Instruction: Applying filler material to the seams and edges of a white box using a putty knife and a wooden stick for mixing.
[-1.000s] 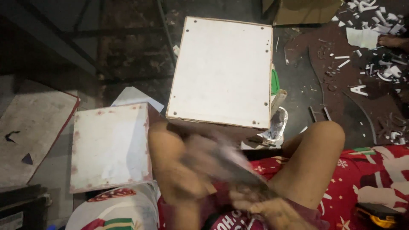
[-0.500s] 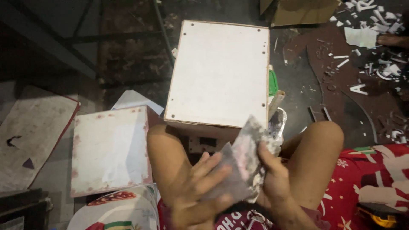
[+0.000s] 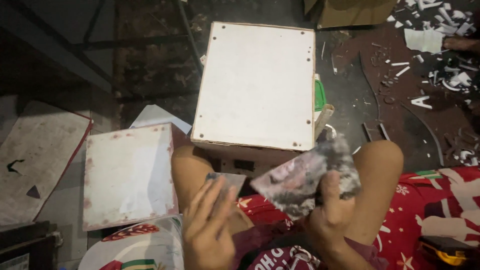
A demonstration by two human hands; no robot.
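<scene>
My right hand (image 3: pixel 327 212) grips a worn, grey-mottled sheet like sandpaper (image 3: pixel 305 180), held up in front of my knees. My left hand (image 3: pixel 207 225) holds a smaller dark grey piece (image 3: pixel 227 182) between its fingers, a little left of the sheet. Just beyond both hands stands a white boxy panel (image 3: pixel 255 85) with small holes along its edges. My bare knees frame the hands, over red patterned cloth (image 3: pixel 440 215).
A white square board with reddish stains (image 3: pixel 127 175) lies to the left, and a grey board (image 3: pixel 35 160) further left. White scraps and cut shapes (image 3: pixel 435 55) litter the dark floor at the upper right. A cardboard box (image 3: pixel 350 12) stands at the top.
The two hands have come apart: the right one now holds the large sheet alone and higher to the right, while the left one has drawn a small piece away to the left.
</scene>
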